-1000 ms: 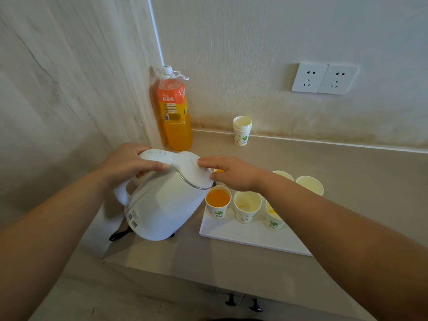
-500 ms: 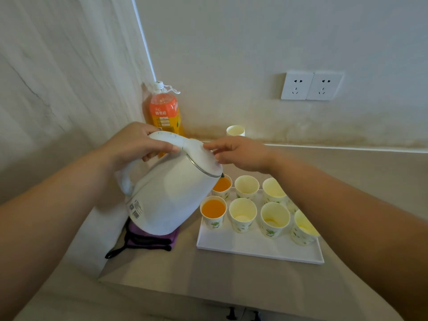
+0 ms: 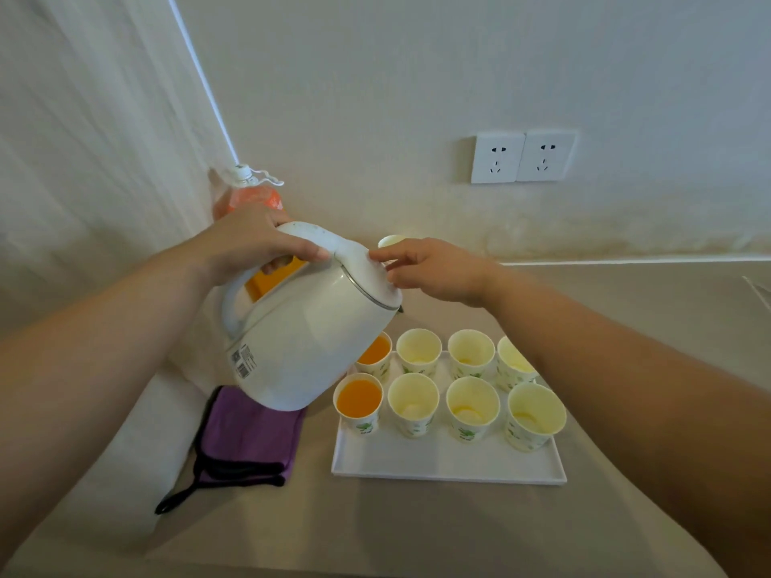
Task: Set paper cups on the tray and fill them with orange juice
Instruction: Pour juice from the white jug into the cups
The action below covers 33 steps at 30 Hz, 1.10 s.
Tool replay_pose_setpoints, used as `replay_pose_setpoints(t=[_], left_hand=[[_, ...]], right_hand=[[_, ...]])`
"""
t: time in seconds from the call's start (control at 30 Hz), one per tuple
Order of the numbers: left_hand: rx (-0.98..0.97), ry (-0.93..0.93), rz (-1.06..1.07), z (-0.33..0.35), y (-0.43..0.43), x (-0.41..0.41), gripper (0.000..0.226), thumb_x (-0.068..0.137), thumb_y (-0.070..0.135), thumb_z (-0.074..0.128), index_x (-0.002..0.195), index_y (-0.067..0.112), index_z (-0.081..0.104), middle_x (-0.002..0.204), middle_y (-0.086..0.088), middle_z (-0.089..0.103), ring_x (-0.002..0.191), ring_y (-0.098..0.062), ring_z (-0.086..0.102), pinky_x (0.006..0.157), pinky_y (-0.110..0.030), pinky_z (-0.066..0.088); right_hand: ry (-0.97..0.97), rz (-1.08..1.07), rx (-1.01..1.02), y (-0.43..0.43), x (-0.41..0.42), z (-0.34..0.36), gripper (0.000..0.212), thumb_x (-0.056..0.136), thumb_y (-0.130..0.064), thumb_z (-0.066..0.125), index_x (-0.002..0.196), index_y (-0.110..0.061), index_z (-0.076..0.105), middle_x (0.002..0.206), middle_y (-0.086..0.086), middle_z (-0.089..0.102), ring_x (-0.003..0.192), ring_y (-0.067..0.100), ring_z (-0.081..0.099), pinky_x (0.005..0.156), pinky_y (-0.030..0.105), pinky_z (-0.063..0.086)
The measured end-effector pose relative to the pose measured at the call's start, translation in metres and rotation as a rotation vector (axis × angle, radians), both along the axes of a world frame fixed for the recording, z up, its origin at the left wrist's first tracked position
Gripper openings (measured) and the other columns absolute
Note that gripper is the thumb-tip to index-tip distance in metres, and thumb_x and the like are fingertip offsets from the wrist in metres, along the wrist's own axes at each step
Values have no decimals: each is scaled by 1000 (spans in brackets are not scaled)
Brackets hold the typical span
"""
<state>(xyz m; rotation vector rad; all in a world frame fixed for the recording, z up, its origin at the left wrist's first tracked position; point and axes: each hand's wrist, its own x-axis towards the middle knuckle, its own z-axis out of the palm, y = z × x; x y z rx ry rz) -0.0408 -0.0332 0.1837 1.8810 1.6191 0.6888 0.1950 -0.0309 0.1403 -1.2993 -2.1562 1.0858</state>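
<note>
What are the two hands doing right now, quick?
Left hand: grips the white kettle by its handle.
Right hand: open, fingertips touching the kettle's lid.

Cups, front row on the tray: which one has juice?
The leftmost cup, nearest the purple cloth; filled orange, while the other three show pale bottoms.

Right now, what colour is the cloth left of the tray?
Purple, with black edging and a black loop; the cloth shows best in the head view.
</note>
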Motion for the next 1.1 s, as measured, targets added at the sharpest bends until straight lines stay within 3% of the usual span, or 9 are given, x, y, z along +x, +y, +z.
replay_pose_setpoints(t=[0.17, 0.43, 0.73, 0.83, 1.0, 1.1], left_hand=[[-17, 28, 10, -1, 14, 8, 36, 70, 27, 81, 54, 12, 52, 42, 4, 48, 42, -11, 42, 53, -25, 37], [-78, 65, -16, -4, 25, 20, 35, 71, 27, 81, 60, 9, 54, 42, 4, 48, 37, -5, 41, 40, -11, 34], [-131, 135, -54, -11, 32, 22, 36, 67, 39, 81, 68, 8, 64, 48, 1, 52, 45, -12, 44, 54, -26, 36], [-121, 144, -53, -11, 32, 24, 33, 68, 37, 81, 61, 13, 60, 47, 2, 53, 45, -12, 44, 55, -27, 37], [-131, 153, -52, -13, 33, 26, 35, 67, 40, 81, 71, 9, 66, 48, 2, 53, 46, -12, 44, 55, -27, 37], [-127, 163, -61, -14, 32, 26, 34, 67, 41, 81, 66, 11, 64, 48, 2, 52, 47, -13, 44, 55, -28, 37]], right_hand=[[3, -20, -22, 7, 7, -7, 44, 94, -12, 48, 137, -25, 49, 142, -2, 46, 129, 14, 42, 102, 23, 31], [37, -63, -89, 19, 10, -24, 47, 92, -14, 49, 137, -28, 49, 142, -1, 48, 130, 18, 44, 112, 39, 34], [65, -80, -160, 26, 11, -42, 49, 90, -15, 50, 138, -29, 48, 142, 1, 47, 129, 19, 45, 111, 41, 35], [67, -80, -163, 27, 12, -45, 49, 90, -16, 50, 138, -29, 48, 143, 0, 46, 130, 19, 44, 111, 42, 35], [69, -75, -165, 27, 12, -47, 49, 91, -16, 50, 138, -28, 47, 143, 0, 46, 131, 19, 43, 112, 42, 34], [72, -77, -169, 27, 13, -48, 49, 91, -15, 50, 139, -28, 47, 142, 1, 47, 131, 19, 43, 112, 42, 34]])
